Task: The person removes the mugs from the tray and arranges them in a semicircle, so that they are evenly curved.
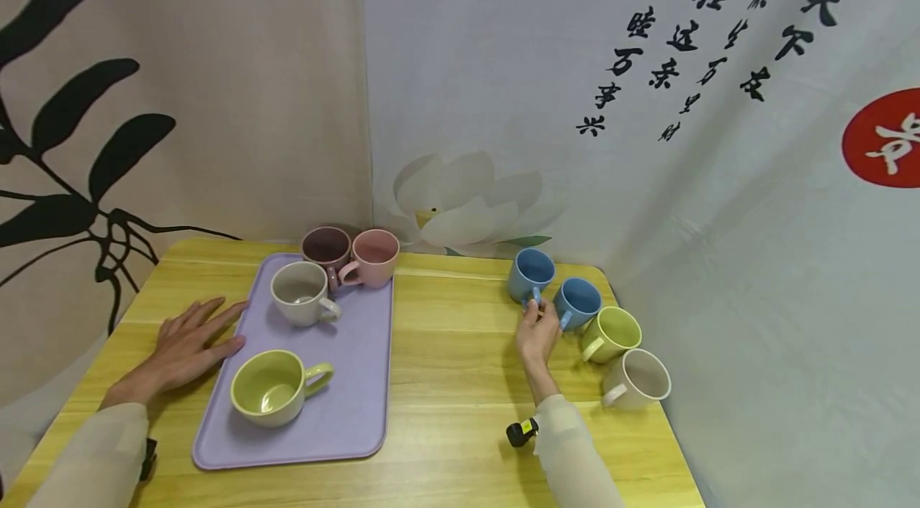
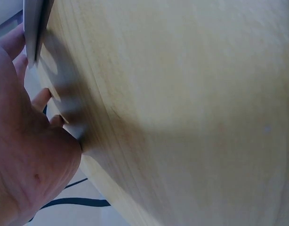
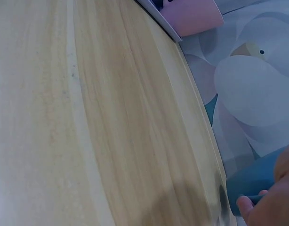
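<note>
At the back right, my right hand (image 1: 539, 335) pinches the handle of a blue mug (image 1: 531, 271). In the right wrist view this blue mug (image 3: 257, 178) shows at the lower right, its handle between thumb and fingers. My left hand (image 1: 188, 344) lies with spread, straight fingers at the left edge of a purple tray (image 1: 359, 396); the left wrist view shows fingers at the tray rim (image 2: 33, 28). On the tray stand a yellow-green mug (image 1: 267, 390), a light grey mug (image 1: 299, 296), a dark mauve mug (image 1: 326, 246) and a pink mug (image 1: 375, 260).
Right of the held mug, a second blue mug (image 1: 577, 304), a yellow-green mug (image 1: 611, 335) and a white mug (image 1: 637, 380) line the right edge of the wooden table (image 1: 460, 380). A printed cloth backdrop (image 1: 460, 93) rises behind the table's far edge.
</note>
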Demonstrator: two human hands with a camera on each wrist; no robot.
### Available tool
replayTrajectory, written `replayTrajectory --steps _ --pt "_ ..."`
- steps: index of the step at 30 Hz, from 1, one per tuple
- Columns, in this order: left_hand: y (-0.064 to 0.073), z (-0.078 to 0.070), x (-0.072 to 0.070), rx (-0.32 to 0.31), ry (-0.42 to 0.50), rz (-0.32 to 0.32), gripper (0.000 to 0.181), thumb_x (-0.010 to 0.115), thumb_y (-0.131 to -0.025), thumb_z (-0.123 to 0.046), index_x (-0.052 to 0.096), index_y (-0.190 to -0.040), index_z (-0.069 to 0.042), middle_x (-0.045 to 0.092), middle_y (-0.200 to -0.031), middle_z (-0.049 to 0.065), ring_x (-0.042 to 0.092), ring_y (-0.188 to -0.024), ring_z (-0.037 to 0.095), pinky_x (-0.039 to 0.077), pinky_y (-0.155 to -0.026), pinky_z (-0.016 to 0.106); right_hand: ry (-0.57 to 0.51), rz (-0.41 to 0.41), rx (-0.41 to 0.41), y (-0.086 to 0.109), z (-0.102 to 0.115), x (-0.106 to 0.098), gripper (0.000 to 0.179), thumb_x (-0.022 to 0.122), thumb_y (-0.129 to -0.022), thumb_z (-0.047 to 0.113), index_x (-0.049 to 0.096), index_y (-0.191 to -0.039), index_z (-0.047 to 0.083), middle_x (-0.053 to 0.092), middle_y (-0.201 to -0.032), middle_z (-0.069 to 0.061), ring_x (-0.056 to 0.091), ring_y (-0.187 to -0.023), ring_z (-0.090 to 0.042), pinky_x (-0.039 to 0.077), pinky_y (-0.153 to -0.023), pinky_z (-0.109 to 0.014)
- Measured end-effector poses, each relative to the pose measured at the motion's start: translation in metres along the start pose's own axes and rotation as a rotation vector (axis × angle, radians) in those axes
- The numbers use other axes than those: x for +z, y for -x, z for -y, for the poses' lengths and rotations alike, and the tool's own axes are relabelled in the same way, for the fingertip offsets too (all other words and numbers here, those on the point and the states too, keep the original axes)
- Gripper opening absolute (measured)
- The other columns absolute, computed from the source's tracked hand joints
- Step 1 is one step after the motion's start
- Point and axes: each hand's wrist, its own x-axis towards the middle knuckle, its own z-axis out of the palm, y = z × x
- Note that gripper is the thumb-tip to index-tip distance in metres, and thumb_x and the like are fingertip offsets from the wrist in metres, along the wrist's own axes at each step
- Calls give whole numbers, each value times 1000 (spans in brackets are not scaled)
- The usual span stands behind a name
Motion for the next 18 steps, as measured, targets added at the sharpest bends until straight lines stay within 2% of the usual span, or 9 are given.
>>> replayTrajectory --steps 2,8,11,18 --pt "0 0 0 -1 2 2 77 56 -116 -51 31 -178 -16 18 -179 44 10 -162 76 6 -123 92 29 -19 8 -3 -10 6 18 67 -113 22 78 -115 8 86 -103 -12 87 -92 -31 63 -92 -53" --pt "0 -1 0 -4 2 -1 76 57 -116 -52 32 -178 -16 18 -179 44 11 -162 76 7 -122 92 2 -37 33 -3 0 0 18 70 -111 21 78 -115 6 86 -99 -10 86 -92 -30 62 -96 -53" --pt "0 -2 0 -8 3 2 77 57 -116 -52 32 -178 -15 18 -178 44 10 -162 76 7 -123 92 12 -38 47 -4 -7 3 20 70 -111 23 78 -117 6 86 -98 -11 85 -92 -32 60 -98 -54" --pt "1 -2 -1 -8 1 3 76 57 -116 -51 32 -178 -14 18 -178 44 10 -162 76 7 -122 92 27 -48 58 -2 -6 2 19 69 -112 23 78 -116 6 87 -99 -10 85 -96 -33 61 -100 -53"
